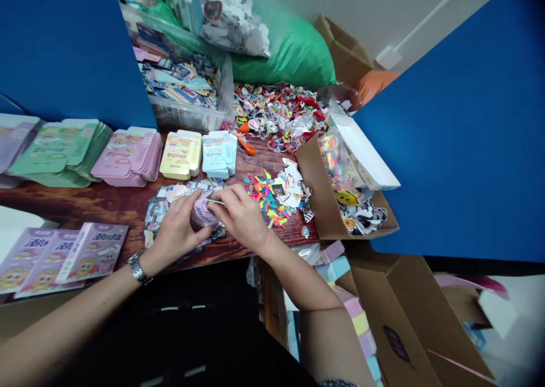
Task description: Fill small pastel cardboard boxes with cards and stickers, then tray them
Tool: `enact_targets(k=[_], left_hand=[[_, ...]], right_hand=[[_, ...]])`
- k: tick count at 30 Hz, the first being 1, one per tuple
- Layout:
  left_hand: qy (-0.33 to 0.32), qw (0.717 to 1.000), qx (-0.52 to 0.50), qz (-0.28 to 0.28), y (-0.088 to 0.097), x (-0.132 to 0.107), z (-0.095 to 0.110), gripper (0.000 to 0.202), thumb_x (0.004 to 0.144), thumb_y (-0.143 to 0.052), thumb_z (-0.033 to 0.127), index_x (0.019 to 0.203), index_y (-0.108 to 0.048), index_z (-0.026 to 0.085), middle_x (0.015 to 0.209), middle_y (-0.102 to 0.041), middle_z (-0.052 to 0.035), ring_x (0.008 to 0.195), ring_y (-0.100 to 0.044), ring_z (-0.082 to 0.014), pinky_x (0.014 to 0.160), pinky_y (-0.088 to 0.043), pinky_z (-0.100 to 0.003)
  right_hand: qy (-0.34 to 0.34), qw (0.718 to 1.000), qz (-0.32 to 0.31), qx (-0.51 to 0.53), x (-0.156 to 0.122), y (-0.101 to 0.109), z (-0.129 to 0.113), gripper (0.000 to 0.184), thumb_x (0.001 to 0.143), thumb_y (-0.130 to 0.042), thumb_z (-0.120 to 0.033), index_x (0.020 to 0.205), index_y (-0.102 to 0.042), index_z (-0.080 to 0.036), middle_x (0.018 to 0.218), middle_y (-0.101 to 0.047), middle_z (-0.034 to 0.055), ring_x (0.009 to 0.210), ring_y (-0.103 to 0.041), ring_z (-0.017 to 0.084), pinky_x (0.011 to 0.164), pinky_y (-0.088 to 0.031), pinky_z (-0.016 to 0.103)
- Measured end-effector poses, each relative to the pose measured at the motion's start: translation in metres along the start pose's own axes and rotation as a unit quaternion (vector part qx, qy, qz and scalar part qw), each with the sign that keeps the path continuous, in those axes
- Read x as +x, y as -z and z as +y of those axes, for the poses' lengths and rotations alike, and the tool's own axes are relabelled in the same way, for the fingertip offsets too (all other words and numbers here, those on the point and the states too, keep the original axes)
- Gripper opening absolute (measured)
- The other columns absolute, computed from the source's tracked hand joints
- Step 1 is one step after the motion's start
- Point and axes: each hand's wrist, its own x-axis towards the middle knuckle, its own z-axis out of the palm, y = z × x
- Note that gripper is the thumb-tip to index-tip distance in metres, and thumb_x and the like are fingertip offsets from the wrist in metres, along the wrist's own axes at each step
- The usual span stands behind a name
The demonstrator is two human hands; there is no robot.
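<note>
Dark wooden table (89,205) | pastel flat-packed cartons (128,157) stacked along it | colourful sticker heap (276,117) right there | clear plastic bin (187,117) behind | cardboard box (323,205) at the end

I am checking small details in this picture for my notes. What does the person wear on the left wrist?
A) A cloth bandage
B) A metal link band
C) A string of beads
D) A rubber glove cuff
B. A metal link band circles the wrist just behind the left hand, which is curled around a lilac folded carton.
</note>
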Motion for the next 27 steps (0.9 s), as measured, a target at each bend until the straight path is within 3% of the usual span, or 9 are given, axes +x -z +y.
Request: enact_targets(k=[6, 9, 12, 14, 19, 21, 23, 25, 27], left_hand=[[-0.018, 1.000, -0.002, 0.006, -0.001, -0.003, 0.000, 0.075, 0.088, -0.068, 0.045, 0.151, -0.040, 0.017, 0.134, -0.063, -0.0175, 0.123, -0.063, -0.0321, 0.104, -0.053, -0.047], [-0.034, 0.999, 0.002, 0.013, -0.001, -0.005, 0.001, 0.074, 0.090, -0.067, 0.043, 0.153, -0.037, 0.018, 0.132, -0.064, -0.0170, 0.121, -0.064, -0.0318, 0.103, -0.053, -0.047], [-0.063, 0.997, 0.024, 0.033, 0.002, -0.002, 0.002, 0.073, 0.089, -0.069, 0.039, 0.152, -0.038, 0.020, 0.132, -0.064, -0.0164, 0.118, -0.065, -0.0321, 0.101, -0.054, -0.046], [-0.088, 0.994, 0.041, 0.043, 0.004, 0.000, 0.004, 0.071, 0.089, -0.069, 0.036, 0.151, -0.039, 0.020, 0.129, -0.064, -0.0164, 0.116, -0.065, -0.0328, 0.099, -0.054, -0.047], [-0.118, 0.991, 0.050, 0.024, 0.000, 0.005, 0.000, 0.065, 0.092, -0.064, 0.033, 0.150, -0.039, 0.017, 0.127, -0.065, -0.0174, 0.114, -0.063, -0.0332, 0.099, -0.053, -0.047], [-0.101, 0.994, 0.038, 0.014, -0.001, 0.006, -0.006, 0.065, 0.093, -0.063, 0.037, 0.150, -0.039, 0.017, 0.128, -0.064, -0.0172, 0.115, -0.064, -0.0334, 0.098, -0.054, -0.047], [-0.066, 0.997, 0.026, 0.012, -0.001, 0.007, -0.014, 0.067, 0.093, -0.062, 0.043, 0.150, -0.039, 0.017, 0.130, -0.063, -0.0184, 0.117, -0.063, -0.0348, 0.099, -0.054, -0.049], [-0.025, 0.999, 0.019, 0.012, 0.001, 0.009, -0.022, 0.070, 0.092, -0.062, 0.048, 0.150, -0.040, 0.017, 0.134, -0.062, -0.0198, 0.120, -0.063, -0.0368, 0.100, -0.054, -0.051], [0.008, 1.000, 0.018, 0.009, 0.003, 0.010, -0.027, 0.072, 0.090, -0.064, 0.051, 0.150, -0.041, 0.018, 0.134, -0.062, -0.0198, 0.120, -0.064, -0.0374, 0.100, -0.055, -0.051]], right_hand=[[0.059, 0.995, -0.012, -0.083, -0.006, -0.008, -0.002, 0.029, 0.105, -0.052, -0.015, 0.128, -0.068, -0.017, 0.109, -0.072, 0.0088, 0.102, -0.063, 0.018, 0.097, -0.052, 0.028], [0.068, 0.990, 0.004, -0.123, -0.006, -0.010, -0.001, 0.029, 0.104, -0.055, -0.018, 0.130, -0.067, -0.020, 0.111, -0.073, 0.0077, 0.104, -0.060, 0.020, 0.096, -0.051, 0.030], [-0.007, 0.991, 0.047, -0.121, -0.003, -0.010, 0.004, 0.025, 0.102, -0.060, -0.032, 0.124, -0.068, -0.021, 0.119, -0.068, 0.0110, 0.109, -0.058, 0.023, 0.098, -0.051, 0.036], [-0.081, 0.993, 0.054, -0.064, 0.001, -0.013, 0.007, 0.036, 0.098, -0.065, -0.035, 0.130, -0.063, -0.019, 0.124, -0.063, 0.0134, 0.115, -0.057, 0.025, 0.100, -0.052, 0.038], [-0.162, 0.972, -0.083, 0.150, 0.011, -0.020, 0.015, 0.060, 0.089, -0.066, -0.024, 0.146, -0.046, -0.020, 0.116, -0.067, 0.0055, 0.102, -0.066, 0.022, 0.095, -0.055, 0.038], [-0.142, 0.961, -0.127, 0.203, 0.016, -0.019, 0.025, 0.059, 0.092, -0.066, -0.029, 0.147, -0.045, -0.022, 0.118, -0.069, 0.0050, 0.102, -0.067, 0.022, 0.095, -0.055, 0.037], [-0.070, 0.946, -0.178, 0.263, 0.025, -0.015, 0.043, 0.058, 0.095, -0.067, -0.037, 0.147, -0.047, -0.022, 0.128, -0.067, 0.0068, 0.106, -0.067, 0.020, 0.094, -0.055, 0.034], [-0.029, 0.938, -0.210, 0.272, 0.041, -0.012, 0.071, 0.053, 0.100, -0.061, -0.040, 0.147, -0.048, -0.021, 0.133, -0.067, 0.0080, 0.107, -0.067, 0.017, 0.093, -0.056, 0.029], [-0.100, 0.965, -0.188, 0.153, 0.064, -0.013, 0.104, 0.044, 0.107, -0.048, -0.036, 0.148, -0.048, -0.020, 0.132, -0.068, 0.0087, 0.108, -0.067, 0.016, 0.096, -0.055, 0.029]])
